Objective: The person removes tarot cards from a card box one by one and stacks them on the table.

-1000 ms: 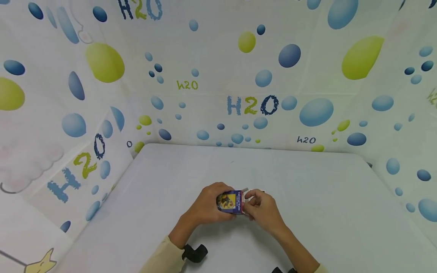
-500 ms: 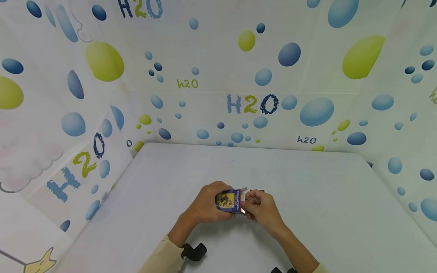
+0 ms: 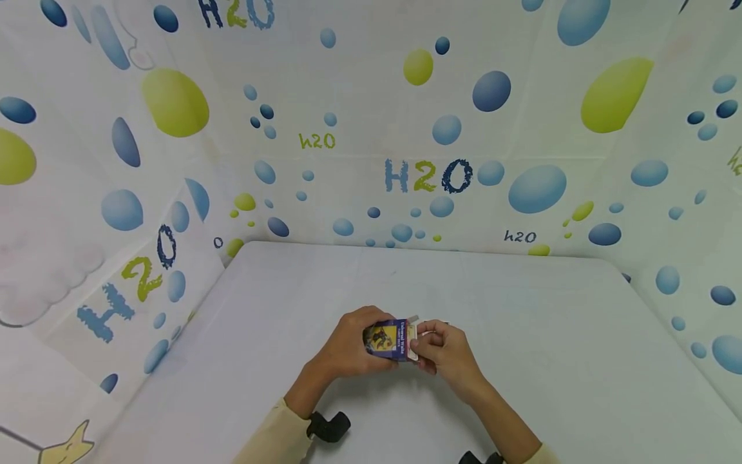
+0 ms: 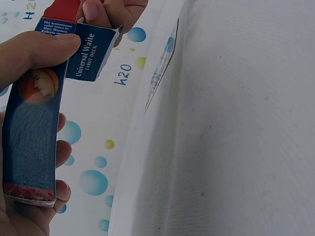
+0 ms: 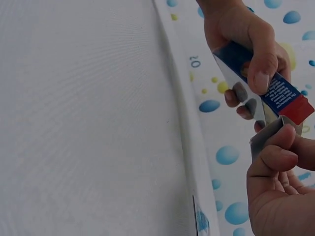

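My left hand (image 3: 353, 341) grips a dark blue tarot deck box (image 3: 382, 338) over the table, thumb on its narrow side and fingers round the opposite side. The top of the box is open. In the left wrist view its lid flap (image 4: 91, 51), printed "Universal Waite Tarot Deck", sticks out to the side, and a red tab (image 4: 61, 10) stands out at the end. My right hand (image 3: 449, 354) is at this open end, its fingers curled and its thumb and forefinger pinching the flap in the right wrist view. What is inside the box is hidden.
A thin flat card (image 4: 165, 64) with a blue print lies on the white table (image 3: 290, 290) beyond the hands, mostly behind my right hand in the head view. A white cloth backdrop (image 3: 359, 96) with blue and green drops rises behind the table.
Both hands and the box have shifted very slightly up and left in the head view. My right fingers have moved at the open end, where more of a pale flap shows.
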`<state>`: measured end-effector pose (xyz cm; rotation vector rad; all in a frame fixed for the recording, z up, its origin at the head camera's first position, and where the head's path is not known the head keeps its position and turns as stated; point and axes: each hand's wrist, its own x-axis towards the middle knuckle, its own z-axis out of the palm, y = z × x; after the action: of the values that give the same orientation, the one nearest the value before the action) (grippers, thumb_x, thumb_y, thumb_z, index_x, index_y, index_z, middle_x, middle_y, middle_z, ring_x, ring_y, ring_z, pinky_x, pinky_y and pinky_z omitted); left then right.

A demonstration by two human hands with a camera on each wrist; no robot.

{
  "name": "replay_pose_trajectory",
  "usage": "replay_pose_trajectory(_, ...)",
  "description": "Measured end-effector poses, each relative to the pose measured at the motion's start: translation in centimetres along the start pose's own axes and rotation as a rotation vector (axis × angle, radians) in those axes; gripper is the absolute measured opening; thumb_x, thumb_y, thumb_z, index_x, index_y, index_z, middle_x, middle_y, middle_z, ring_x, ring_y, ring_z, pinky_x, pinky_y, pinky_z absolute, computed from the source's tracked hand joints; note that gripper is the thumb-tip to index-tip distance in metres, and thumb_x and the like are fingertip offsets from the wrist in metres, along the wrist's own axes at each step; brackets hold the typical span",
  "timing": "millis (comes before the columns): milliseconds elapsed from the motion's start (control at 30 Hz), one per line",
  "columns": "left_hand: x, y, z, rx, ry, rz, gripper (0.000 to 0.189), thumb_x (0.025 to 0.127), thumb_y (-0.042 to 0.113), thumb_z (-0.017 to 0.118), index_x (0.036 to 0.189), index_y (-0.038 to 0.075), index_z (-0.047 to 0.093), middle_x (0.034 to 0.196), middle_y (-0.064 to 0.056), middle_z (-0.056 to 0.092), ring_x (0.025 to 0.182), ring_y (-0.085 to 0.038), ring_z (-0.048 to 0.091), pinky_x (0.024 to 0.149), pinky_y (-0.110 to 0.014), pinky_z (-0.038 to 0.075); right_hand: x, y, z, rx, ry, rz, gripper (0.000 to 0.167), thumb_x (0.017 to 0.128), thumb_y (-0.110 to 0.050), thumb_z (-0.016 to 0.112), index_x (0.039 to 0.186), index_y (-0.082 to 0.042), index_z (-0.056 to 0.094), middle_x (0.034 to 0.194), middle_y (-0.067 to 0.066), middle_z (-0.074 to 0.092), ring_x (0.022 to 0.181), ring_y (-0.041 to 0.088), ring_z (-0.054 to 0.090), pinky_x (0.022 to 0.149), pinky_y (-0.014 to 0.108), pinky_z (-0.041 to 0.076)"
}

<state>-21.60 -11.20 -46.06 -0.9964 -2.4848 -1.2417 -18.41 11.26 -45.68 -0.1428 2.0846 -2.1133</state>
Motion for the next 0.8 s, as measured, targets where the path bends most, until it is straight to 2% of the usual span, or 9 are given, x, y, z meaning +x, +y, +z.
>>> replay_pose_trajectory(100,0.03,-0.08,-0.02,-0.004,0.003,0.01,0.063,0.064,0.027,0.095,0.12,0.017,0.068,0.111,-0.001,0.07,0.1,-0.008,0.06,0.089,-0.031,0.054,0.04,0.01,-0.08,0.012,-0.01,-0.011,0.03,0.092,-0.003,0.07,0.116,0.006,0.055,0.074,0.003,0.062,0.059,0.012,0.054,0.051,0.022,0.042)
replay_pose_trajectory(333,0.07,-0.14,-0.09,-0.033,0.018,0.019,0.062,0.064,0.025,0.095,0.12,0.019,0.068,0.109,0.012,0.066,0.1,-0.008,0.061,0.089,-0.031,0.054,0.1,0.12,-0.26,0.027,-0.024,-0.032,0.036,0.093,-0.003,0.069,0.125,0.004,0.055,0.075,0.004,0.063,0.059,0.013,0.056,0.051,0.022,0.043)
replay_pose_trajectory(500,0.04,-0.3,-0.19,-0.051,0.026,0.043,0.061,0.064,0.024,0.096,0.119,0.018,0.068,0.108,0.011,0.067,0.099,-0.009,0.062,0.089,-0.031,0.054,0.16,0.24,-0.49,0.036,-0.043,-0.04,0.04,0.094,-0.004,0.069,0.131,0.001,0.055,0.077,0.004,0.064,0.059,0.013,0.057,0.051,0.022,0.043)
replay_pose_trajectory(800,0.0,-0.42,-0.41,-0.055,0.034,0.056,0.063,0.063,0.025,0.096,0.119,0.019,0.068,0.109,0.011,0.067,0.098,-0.009,0.061,0.087,-0.032,0.054,0.21,0.37,-0.76,0.036,-0.06,-0.072,0.042,0.094,-0.003,0.068,0.134,0.001,0.056,0.08,0.008,0.065,0.059,0.013,0.055,0.051,0.022,0.043)
